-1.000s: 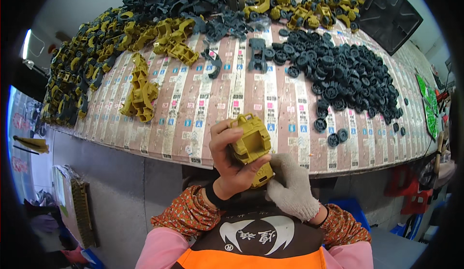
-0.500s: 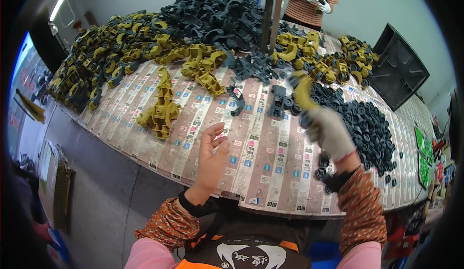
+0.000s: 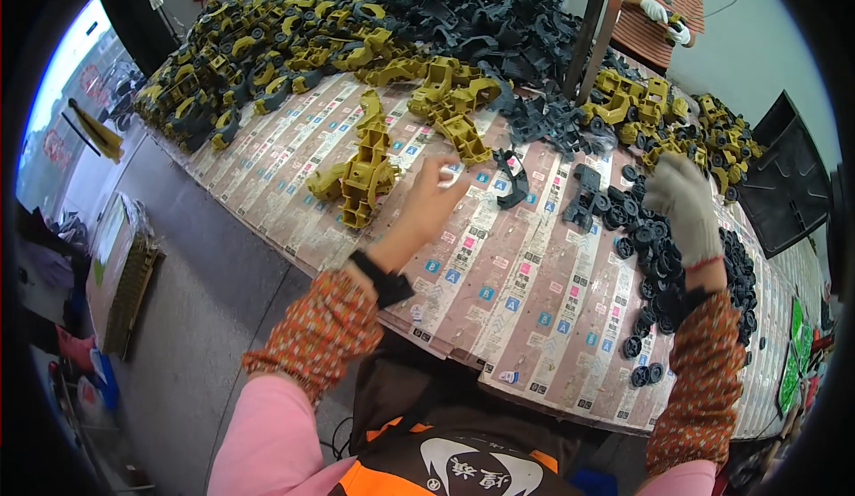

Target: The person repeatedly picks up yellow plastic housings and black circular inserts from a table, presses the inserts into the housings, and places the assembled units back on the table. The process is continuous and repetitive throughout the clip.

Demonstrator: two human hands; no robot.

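My bare left hand (image 3: 435,200) is raised over the table, its fingers loosely bent and apart with nothing between them. Beside it lie yellow plastic toy-vehicle bodies (image 3: 367,175) and, farther right, a dark curved plastic piece (image 3: 512,180). My right hand (image 3: 684,202), in a pale glove, hovers over a heap of small black wheels (image 3: 657,269), at the near edge of a pile of yellow toy vehicles (image 3: 623,104). Its fingers are partly hidden, so I cannot see whether they hold anything. A dark toy chassis (image 3: 582,195) lies on the table between my hands.
A large heap of dark plastic parts (image 3: 481,15) rises at the back, beside a pile of yellow toy vehicles (image 3: 258,51) on the left. A post (image 3: 592,42) stands behind. Across the table, a person (image 3: 663,15) in white gloves handles a part. A black crate (image 3: 784,180) leans at right.
The yellow toy vehicle in my right hand no longer shows there; that hand has moved away toward the right-hand pile. My left hand has reached farther forward. The view has shifted.
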